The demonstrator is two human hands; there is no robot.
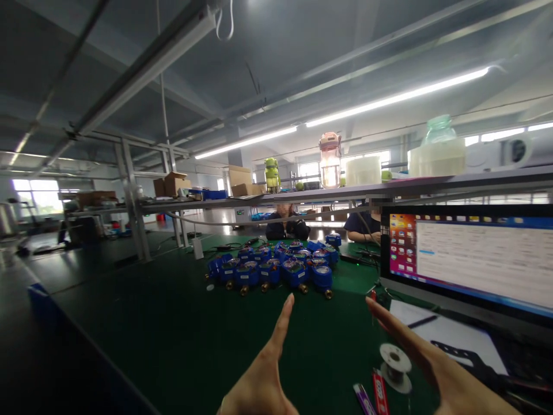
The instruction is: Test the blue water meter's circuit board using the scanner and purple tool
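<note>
I see both hands raised over the green table (173, 334), holding nothing. The left hand (263, 369) stands on its edge with the fingers straight and pressed together, pointing toward the cluster of blue meters (276, 268), which lie well apart from it in the middle of the table. The right hand (432, 357) is also flat and open, fingers together, above a small wire spool (395, 362) and beside two thin tools, one purple (363, 399) and one red (380, 394). I judge the hands are only reaching forward now; to do this well, I would keep the palms low and approach the nearest meter in the front row, not push the whole group.

For containers: on the shelf (389, 190) above the monitor (470, 259) stands a clear jar with a green lid (438, 147), with something pale inside, perhaps a liquid, but the view is too blurred to tell. Beside it are a white tub (363, 170), a pink-capped bottle (330, 158) and a green bottle (272, 174). Cardboard boxes (173, 184) stand farther left; their contents are hidden.
</note>
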